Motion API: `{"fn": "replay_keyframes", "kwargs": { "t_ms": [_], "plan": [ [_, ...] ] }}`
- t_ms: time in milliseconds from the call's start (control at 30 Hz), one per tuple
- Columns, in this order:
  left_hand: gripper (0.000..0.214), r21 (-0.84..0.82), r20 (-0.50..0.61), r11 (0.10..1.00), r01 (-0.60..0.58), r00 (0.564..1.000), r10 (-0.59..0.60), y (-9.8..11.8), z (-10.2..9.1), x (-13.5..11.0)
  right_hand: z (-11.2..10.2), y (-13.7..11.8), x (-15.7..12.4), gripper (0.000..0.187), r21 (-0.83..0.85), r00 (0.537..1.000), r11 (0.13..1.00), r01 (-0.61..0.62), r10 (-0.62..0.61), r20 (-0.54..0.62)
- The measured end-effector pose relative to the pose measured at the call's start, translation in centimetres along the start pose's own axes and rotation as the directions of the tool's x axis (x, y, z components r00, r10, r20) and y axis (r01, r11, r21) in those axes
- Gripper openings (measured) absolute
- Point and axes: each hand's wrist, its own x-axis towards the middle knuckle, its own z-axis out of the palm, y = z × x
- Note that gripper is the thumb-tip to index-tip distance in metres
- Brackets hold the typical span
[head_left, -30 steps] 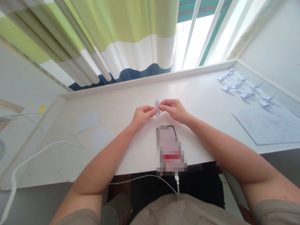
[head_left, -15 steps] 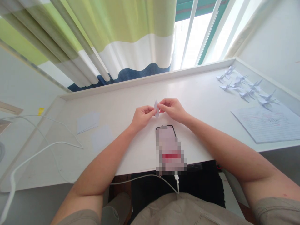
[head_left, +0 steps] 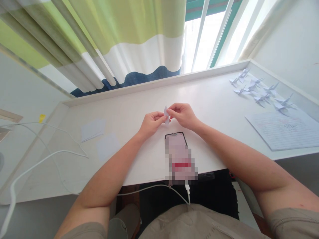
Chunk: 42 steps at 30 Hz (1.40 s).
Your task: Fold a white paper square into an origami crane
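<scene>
A small folded piece of white paper (head_left: 166, 116), narrow and pointed at the top, is held upright just over the desk between my two hands. My left hand (head_left: 152, 123) pinches its lower left side between thumb and fingers. On its upper right side, my right hand (head_left: 183, 114) has thumb and fingertips closed against the paper. The exact folds are too small to make out. Just below my hands a phone (head_left: 178, 152) lies on the desk, its screen blurred out.
Several folded paper cranes (head_left: 261, 91) stand at the desk's far right corner, above a stack of written sheets (head_left: 286, 131). Blank paper squares (head_left: 93, 130) lie at left, near a white cable (head_left: 50, 156). A raised rim (head_left: 124, 89) edges the white desk (head_left: 139, 166) below the curtain (head_left: 149, 49).
The camera view has shifted very slightly. Both hands keep hold of the folded paper in nearly the same place.
</scene>
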Motion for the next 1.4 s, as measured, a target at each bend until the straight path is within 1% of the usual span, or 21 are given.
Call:
{"fn": "replay_keyframes", "kwargs": {
  "t_ms": [67,167,233,333,400,600,767,933,1100,1167,1300,1400],
  "plan": [
    [0.044,0.016,-0.011,1.000,-0.002,1.000,0.002,0.09,0.00,-0.02,-0.03,0.08,0.01,0.038,0.002,1.000,1.000,-0.005,0.005,0.008],
    [0.043,0.052,-0.079,0.999,0.007,0.997,-0.003,0.03,-0.17,0.15,-0.02,0.23,-0.03,0.040,0.012,0.999,1.000,-0.027,0.026,0.036],
    [0.044,0.049,-0.113,0.999,0.016,0.994,-0.010,-0.11,-0.35,0.32,-0.01,0.32,-0.07,0.043,-0.010,0.997,0.999,-0.041,0.042,0.058],
    [0.045,0.005,-0.099,1.000,0.022,0.995,-0.022,-0.28,-0.57,0.51,-0.07,0.36,-0.07,0.048,-0.044,0.994,0.998,-0.049,0.053,0.092],
    [0.046,-0.022,-0.079,1.000,0.020,0.997,-0.022,-0.29,-0.61,0.53,-0.18,0.34,-0.02,0.049,-0.035,0.992,0.998,-0.050,0.054,0.115],
    [0.047,-0.085,-0.037,0.996,0.032,0.999,-0.035,-0.03,-0.46,0.40,-0.59,0.50,0.06,0.042,-0.011,0.990,0.997,-0.073,0.073,0.122],
    [0.048,-0.042,-0.082,0.999,0.034,0.996,-0.038,-0.15,-0.47,0.43,-0.62,0.75,0.01,0.035,0.002,0.985,0.996,-0.088,0.087,0.149],
    [0.050,0.010,-0.136,1.000,0.029,0.990,-0.027,-0.28,-0.40,0.41,-0.28,0.84,-0.06,0.034,-0.017,0.992,0.996,-0.083,0.084,0.099],
    [0.050,0.043,-0.135,0.999,0.011,0.991,-0.005,-0.51,-0.39,0.44,-0.06,0.87,-0.16,0.037,-0.105,0.998,0.994,-0.031,0.036,0.049],
    [0.050,0.049,-0.126,0.999,0.008,0.992,-0.001,-0.58,-0.46,0.48,-0.13,0.86,-0.16,0.035,-0.102,0.998,0.994,-0.033,0.039,0.058],
    [0.052,0.053,-0.114,0.999,0.006,0.994,0.000,-0.46,-0.60,0.49,-0.44,0.85,-0.10,0.033,-0.017,0.990,0.999,-0.042,0.044,0.132],
    [0.051,0.045,-0.117,0.999,0.015,0.993,-0.009,-0.22,-0.57,0.41,-0.52,0.92,-0.05,0.034,-0.012,0.989,0.999,-0.048,0.049,0.138]
  ]
}}
